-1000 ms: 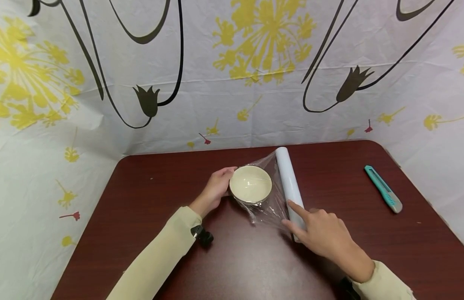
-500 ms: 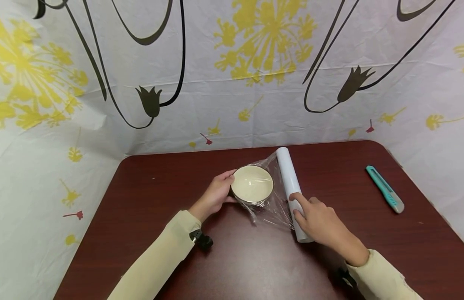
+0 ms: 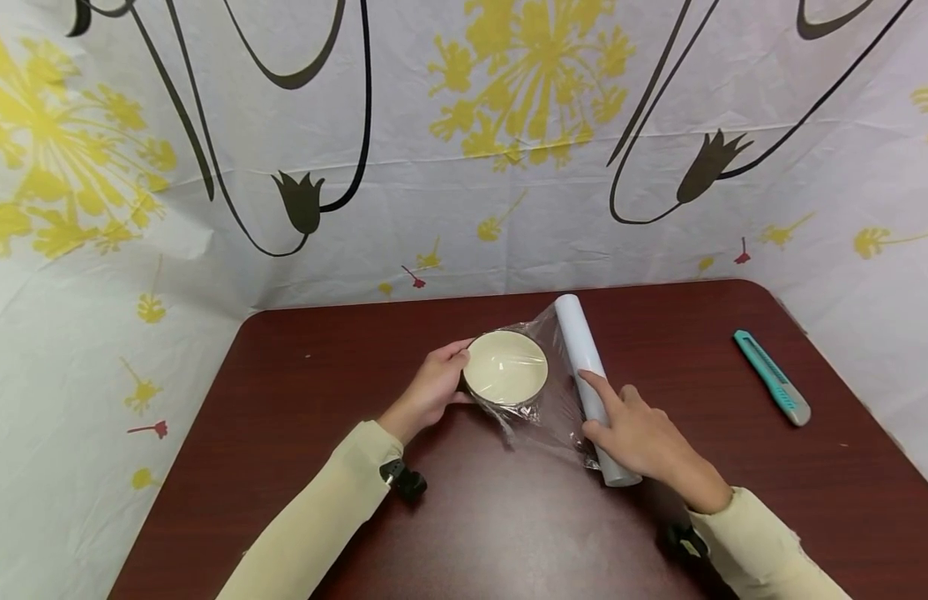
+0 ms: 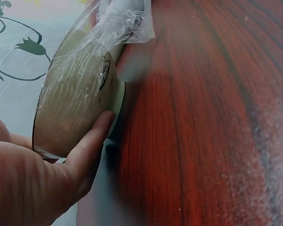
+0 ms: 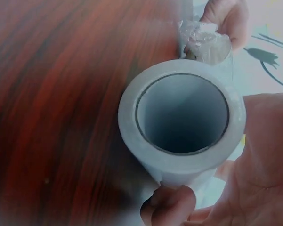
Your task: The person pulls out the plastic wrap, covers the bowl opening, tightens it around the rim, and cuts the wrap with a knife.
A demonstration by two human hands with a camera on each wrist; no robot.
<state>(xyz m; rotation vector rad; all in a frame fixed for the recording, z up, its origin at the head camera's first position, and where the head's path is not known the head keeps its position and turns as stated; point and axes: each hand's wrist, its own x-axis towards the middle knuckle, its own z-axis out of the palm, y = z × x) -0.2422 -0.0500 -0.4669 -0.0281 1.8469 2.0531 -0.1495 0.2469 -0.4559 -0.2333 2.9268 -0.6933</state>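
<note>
A cream bowl (image 3: 505,368) with a dark rim stands near the middle of the table, clear film stretched over its top. My left hand (image 3: 431,383) grips its left side, thumb by the rim; in the left wrist view a digit presses the bowl's wrapped outer wall (image 4: 75,99). From the bowl, the plastic film (image 3: 557,408) runs right to a white roll of plastic wrap (image 3: 580,337). My right hand (image 3: 644,437) holds the roll near its near end, index finger along the top. In the right wrist view, the hollow end of the roll (image 5: 181,162) faces the camera, with bent fingers (image 5: 174,207) against it.
A teal utility knife (image 3: 771,379) lies at the right of the dark red wooden table (image 3: 344,358). Behind the table hangs a white patterned cloth (image 3: 404,192). Each wrist wears a small black camera, such as the left one (image 3: 402,481).
The roll's near end has swung a little to the right. My right hand has shifted slightly up along the roll, its index fingertip further from me. My left hand keeps its grip on the bowl.
</note>
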